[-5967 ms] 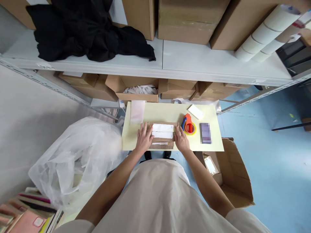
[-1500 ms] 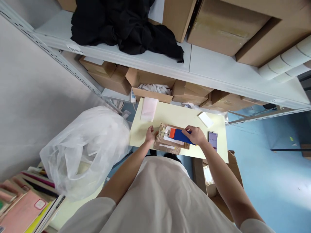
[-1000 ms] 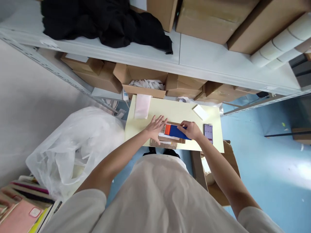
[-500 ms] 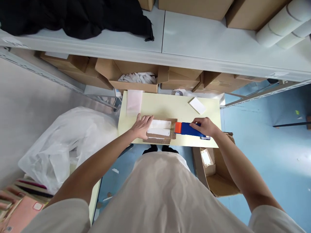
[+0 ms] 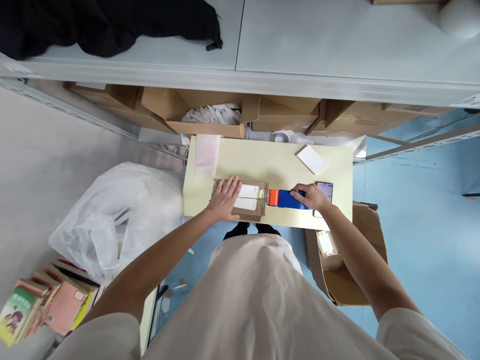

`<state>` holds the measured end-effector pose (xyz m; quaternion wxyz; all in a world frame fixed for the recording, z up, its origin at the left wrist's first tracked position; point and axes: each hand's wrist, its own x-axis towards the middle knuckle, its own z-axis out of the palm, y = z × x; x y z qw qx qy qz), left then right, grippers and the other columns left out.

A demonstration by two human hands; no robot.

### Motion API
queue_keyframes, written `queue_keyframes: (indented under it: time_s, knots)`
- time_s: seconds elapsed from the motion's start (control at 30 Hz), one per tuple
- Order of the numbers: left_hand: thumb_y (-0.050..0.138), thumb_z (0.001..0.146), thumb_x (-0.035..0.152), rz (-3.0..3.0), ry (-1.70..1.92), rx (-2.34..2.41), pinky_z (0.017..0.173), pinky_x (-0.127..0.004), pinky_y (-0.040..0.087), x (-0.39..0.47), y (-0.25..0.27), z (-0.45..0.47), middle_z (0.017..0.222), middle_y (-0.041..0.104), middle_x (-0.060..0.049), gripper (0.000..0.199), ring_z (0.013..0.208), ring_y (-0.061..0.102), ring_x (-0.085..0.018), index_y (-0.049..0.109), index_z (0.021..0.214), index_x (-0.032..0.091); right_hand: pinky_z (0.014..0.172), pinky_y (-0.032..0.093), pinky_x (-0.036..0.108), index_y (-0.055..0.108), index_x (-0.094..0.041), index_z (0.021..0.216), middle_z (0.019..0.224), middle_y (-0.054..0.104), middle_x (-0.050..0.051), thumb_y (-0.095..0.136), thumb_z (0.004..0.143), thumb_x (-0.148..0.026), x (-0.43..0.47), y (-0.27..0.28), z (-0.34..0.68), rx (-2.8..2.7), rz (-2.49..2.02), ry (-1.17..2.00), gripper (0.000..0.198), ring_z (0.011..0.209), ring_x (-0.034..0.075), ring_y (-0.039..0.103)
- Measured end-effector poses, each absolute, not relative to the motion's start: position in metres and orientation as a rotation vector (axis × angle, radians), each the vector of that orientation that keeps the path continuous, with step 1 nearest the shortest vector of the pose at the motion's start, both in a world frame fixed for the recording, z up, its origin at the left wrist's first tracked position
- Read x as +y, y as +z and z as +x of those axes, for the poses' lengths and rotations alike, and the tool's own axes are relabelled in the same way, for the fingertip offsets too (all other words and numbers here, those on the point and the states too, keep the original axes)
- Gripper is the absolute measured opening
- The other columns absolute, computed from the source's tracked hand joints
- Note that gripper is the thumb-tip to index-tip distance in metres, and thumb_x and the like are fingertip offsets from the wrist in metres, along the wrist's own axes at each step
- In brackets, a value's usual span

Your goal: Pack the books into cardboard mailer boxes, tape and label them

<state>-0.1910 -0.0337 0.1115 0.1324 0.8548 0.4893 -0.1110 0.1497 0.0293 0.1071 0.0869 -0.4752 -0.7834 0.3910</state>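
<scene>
My left hand (image 5: 225, 199) lies flat, fingers stretched out, over the left part of a small cardboard piece (image 5: 238, 212) on the table. On that cardboard two white slips or flat boxes (image 5: 246, 203) sit side by side, partly under my fingers. Clear tape seems to cross their right end. My right hand (image 5: 309, 195) is closed on a blue tape dispenser (image 5: 285, 199) with an orange front end, which touches or nearly touches the cardboard's right edge. Just beyond that hand lies a phone (image 5: 325, 191) with a lit screen, partly covered by my wrist.
The pale yellow table (image 5: 255, 157) also bears a white box (image 5: 311, 159) and a pink sheet (image 5: 207, 152). Cardboard boxes (image 5: 210, 131) line the shelf behind. An open carton (image 5: 347, 287) stands low right; a plastic bag (image 5: 123, 215) and books (image 5: 63, 305) are left.
My left hand has flattened over the cardboard, its fingers pointing forward. The dispenser has stayed at the cardboard's right end. More of the phone shows, and the camera view has shifted.
</scene>
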Motion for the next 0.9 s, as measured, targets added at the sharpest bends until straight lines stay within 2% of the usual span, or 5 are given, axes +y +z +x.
queue_keyframes:
  time_s: [0.13, 0.37, 0.63, 0.8, 0.9]
  knots:
    - [0.055, 0.060, 0.072, 2.449, -0.271, 1.393, 0.108, -0.058, -0.006, -0.032, 0.106, -0.137, 0.153, 0.005, -0.026, 0.119, 0.140, -0.002, -0.040, 0.009, 0.145, 0.001, 0.057, 0.044, 0.023, 0.068, -0.019, 0.083, 0.071, 0.070, 0.003, 0.049, 0.085, -0.044, 0.029, 0.100, 0.150, -2.286, -1.392, 1.182, 0.032, 0.058, 0.014, 0.061]
    - [0.062, 0.062, 0.051, 2.413, -0.150, 1.303, 0.109, -0.056, 0.000, -0.018, 0.115, -0.101, 0.146, 0.028, -0.021, 0.107, 0.133, 0.020, -0.039, 0.013, 0.146, 0.008, 0.054, 0.042, 0.022, 0.068, -0.017, 0.084, 0.069, 0.069, 0.003, 0.047, 0.086, -0.047, 0.026, 0.097, 0.154, -2.239, -1.342, 1.257, 0.037, 0.055, 0.012, 0.058]
    - [0.063, 0.064, 0.047, 2.395, -0.192, 1.273, 0.107, -0.056, 0.000, -0.017, 0.116, -0.106, 0.144, 0.028, -0.020, 0.099, 0.131, 0.021, -0.039, 0.018, 0.146, 0.014, 0.056, 0.042, 0.025, 0.068, -0.017, 0.087, 0.070, 0.069, 0.006, 0.043, 0.086, -0.050, 0.020, 0.116, 0.202, -2.411, -1.529, 1.196, 0.042, 0.059, 0.015, 0.060]
    - [0.063, 0.067, 0.046, 2.458, -0.158, 1.259, 0.105, -0.061, 0.002, -0.022, 0.117, -0.105, 0.149, 0.022, -0.017, 0.079, 0.134, 0.018, -0.040, 0.037, 0.139, 0.025, 0.064, 0.044, 0.033, 0.069, -0.018, 0.087, 0.078, 0.069, 0.014, 0.044, 0.085, -0.054, 0.020, 0.137, 0.154, -2.613, -1.998, 0.933, 0.044, 0.074, 0.027, 0.065]
    - [0.062, 0.069, 0.043, 2.483, -0.147, 1.248, 0.104, -0.063, 0.003, -0.026, 0.118, -0.104, 0.152, 0.019, -0.015, 0.061, 0.136, 0.013, -0.040, 0.052, 0.126, 0.024, 0.071, 0.045, 0.038, 0.068, -0.016, 0.093, 0.089, 0.068, 0.018, 0.043, 0.088, -0.046, 0.019, 0.149, 0.100, -2.633, -2.147, 0.880, 0.040, 0.084, 0.030, 0.065]
